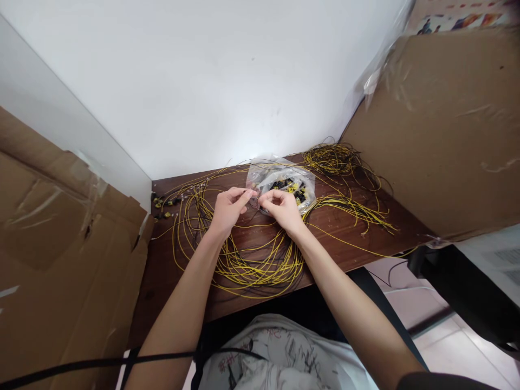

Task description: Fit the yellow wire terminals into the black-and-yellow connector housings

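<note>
My left hand (232, 208) and my right hand (283, 208) are close together above the tabletop, fingertips nearly meeting. Each pinches thumb against fingers. Between the fingertips is something small and thin, too fine to make out. Just behind my right hand lies an opened clear plastic bag (260, 172) holding small black and yellow connector pieces (299, 194). A large loop of yellow and black wires (260, 276) curves beneath my wrists, partly hidden by my forearms.
Small black and yellow pieces (158, 203) lie at the table's left end. Right of the bag are a tangled wire bundle (331, 158) and loose wire ends (357, 208). Cardboard stands on the left (60, 244) and right (439, 119). A white wall (211, 81) rises behind the brown table (337, 244).
</note>
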Demonstrator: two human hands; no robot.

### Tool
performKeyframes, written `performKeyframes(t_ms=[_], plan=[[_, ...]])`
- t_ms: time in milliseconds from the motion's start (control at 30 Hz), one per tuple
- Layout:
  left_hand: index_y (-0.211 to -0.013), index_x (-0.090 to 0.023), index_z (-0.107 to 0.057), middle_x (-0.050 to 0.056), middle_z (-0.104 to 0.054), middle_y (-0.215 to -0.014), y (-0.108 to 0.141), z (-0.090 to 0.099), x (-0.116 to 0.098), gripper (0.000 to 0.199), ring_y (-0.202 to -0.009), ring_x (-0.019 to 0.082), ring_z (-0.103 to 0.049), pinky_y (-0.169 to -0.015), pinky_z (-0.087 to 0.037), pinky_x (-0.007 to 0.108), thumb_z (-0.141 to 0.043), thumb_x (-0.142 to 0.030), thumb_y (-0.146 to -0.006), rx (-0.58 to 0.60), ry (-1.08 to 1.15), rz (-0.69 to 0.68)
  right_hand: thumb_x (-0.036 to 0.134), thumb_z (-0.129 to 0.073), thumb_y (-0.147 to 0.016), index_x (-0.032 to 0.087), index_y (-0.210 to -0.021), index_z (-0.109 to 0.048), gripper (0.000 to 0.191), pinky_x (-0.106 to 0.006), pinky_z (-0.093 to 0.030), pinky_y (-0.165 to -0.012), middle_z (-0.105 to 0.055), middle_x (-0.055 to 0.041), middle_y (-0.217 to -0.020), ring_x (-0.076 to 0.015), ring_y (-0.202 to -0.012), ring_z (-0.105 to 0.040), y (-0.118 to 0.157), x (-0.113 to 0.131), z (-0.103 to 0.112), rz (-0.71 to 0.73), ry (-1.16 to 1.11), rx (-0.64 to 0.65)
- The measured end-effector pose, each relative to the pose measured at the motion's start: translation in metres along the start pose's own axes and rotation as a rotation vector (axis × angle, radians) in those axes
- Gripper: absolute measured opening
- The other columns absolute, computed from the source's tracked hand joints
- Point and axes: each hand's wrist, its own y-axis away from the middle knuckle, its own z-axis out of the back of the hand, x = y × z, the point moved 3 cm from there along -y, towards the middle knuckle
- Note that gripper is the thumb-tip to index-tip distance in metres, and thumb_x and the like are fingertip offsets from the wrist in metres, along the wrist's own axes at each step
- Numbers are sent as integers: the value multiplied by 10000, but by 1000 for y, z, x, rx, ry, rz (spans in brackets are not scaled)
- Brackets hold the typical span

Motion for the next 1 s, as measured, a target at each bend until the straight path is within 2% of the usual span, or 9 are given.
performKeyframes(t_ms=[100,267,367,500,667,833,1000], plan=[[-777,-129,-711,7,-586,-618,-1,1,3,225,-453,37,-383,-432,-290,201,-665,-334,-695,19,30,27,266,-621,-626,139,-652,-628,130,-211,-322,-486,-528,32,-538,-71,-480,-410,1,2,-1,-31,-10,3],[-785,-130,-653,12,-616,-718,-3,0,7,226,-483,37,-443,-469,-353,188,-710,-310,-662,6,99,5,277,-614,-625,135,-655,-618,145,-192,-262,-427,-509,45,-511,-45,-421,-357,4,5,-3,-146,-70,53],[-740,-135,-614,-13,-578,-644,-3,-1,6,210,-476,38,-450,-471,-355,179,-725,-289,-650,16,101,-5,274,-616,-624,135,-653,-616,142,-185,-241,-407,-515,47,-517,-34,-404,-347,4,6,-4,-187,-105,75],[-719,-127,-641,-9,-578,-616,-2,-1,4,173,-473,41,-447,-479,-356,186,-717,-271,-660,25,49,-27,268,-614,-626,133,-643,-619,137,-180,-223,-397,-516,46,-516,-29,-402,-348,5,7,-4,-198,-123,91],[-758,-123,-685,16,-626,-659,-2,-1,2,156,-489,52,-465,-498,-373,198,-697,-256,-678,11,14,-44,258,-617,-608,132,-608,-602,127,-184,-210,-393,-506,50,-491,-29,-394,-335,5,7,-5,-216,-124,77],[-718,-125,-674,-11,-576,-553,-1,-1,0,134,-485,57,-451,-494,-362,190,-694,-253,-682,3,-38,-77,253,-611,-600,130,-578,-589,127,-187,-198,-393,-494,52,-473,-25,-386,-317,4,8,-5,-229,-137,42],[-686,-132,-656,-16,-573,-550,0,-1,-1,124,-486,59,-454,-490,-368,187,-690,-251,-683,9,-71,-104,242,-600,-590,128,-562,-579,119,-186,-189,-396,-477,57,-453,-23,-386,-311,5,9,-4,-247,-134,5]])
